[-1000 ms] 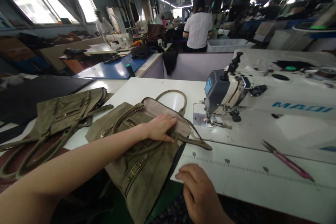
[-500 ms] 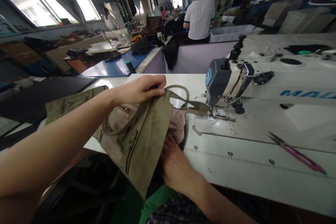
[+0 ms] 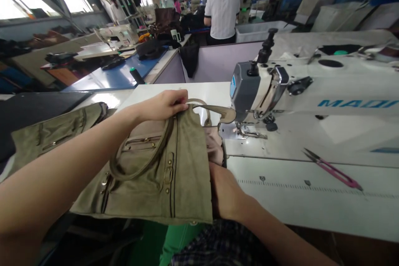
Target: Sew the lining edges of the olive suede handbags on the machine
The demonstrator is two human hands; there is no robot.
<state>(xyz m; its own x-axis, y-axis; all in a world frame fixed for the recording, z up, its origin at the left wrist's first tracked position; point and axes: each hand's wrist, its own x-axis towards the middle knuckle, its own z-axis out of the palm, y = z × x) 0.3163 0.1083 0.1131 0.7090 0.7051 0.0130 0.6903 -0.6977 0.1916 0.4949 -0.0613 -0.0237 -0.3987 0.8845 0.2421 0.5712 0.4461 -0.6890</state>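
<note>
An olive-green handbag (image 3: 190, 174) with rounded handles, buckled straps and zips hangs partly over the table's front edge. My left hand (image 3: 170, 104) pinches its top edge, fingers closed. My right hand (image 3: 226, 191) is at the bag's right side, its fingers hidden behind the olive panel and beside the pinkish lining (image 3: 214, 145). A loose tab (image 3: 227, 114) at the bag's top points towards the sewing machine's needle area (image 3: 241, 129). Another olive bag piece (image 3: 59, 133) lies to the left, partly behind my left forearm.
A white sewing machine (image 3: 346, 87) stands on the right of the white table (image 3: 268, 199). Pink-handled thread snips (image 3: 336, 172) lie in front of it. Behind are a lilac partition (image 3: 215, 62), a blue-topped table (image 3: 118, 70) and a person in a white shirt (image 3: 222, 12).
The bag's front panel has swung round to face me and flattened, showing more of its front. My right hand has slid further behind the panel. The view has shifted slightly right.
</note>
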